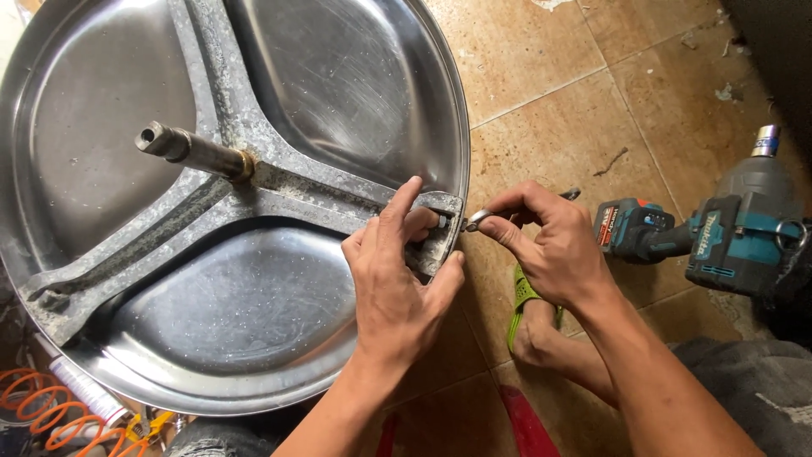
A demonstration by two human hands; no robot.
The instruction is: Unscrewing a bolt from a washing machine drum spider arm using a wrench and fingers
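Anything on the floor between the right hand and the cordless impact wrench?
Nothing: in the head view, only bare tile separates the right hand from the impact wrench.

Single head-worn view, aimed steeply downward.
The hands (474, 254) and tiled floor (550, 110) are seen from close above.

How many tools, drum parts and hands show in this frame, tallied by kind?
Hand tools: 2, a wrench in the right hand, and a cordless impact driver on the floor
Drum parts: 1, the steel drum under the left hand
Hands: 2
Total: 5
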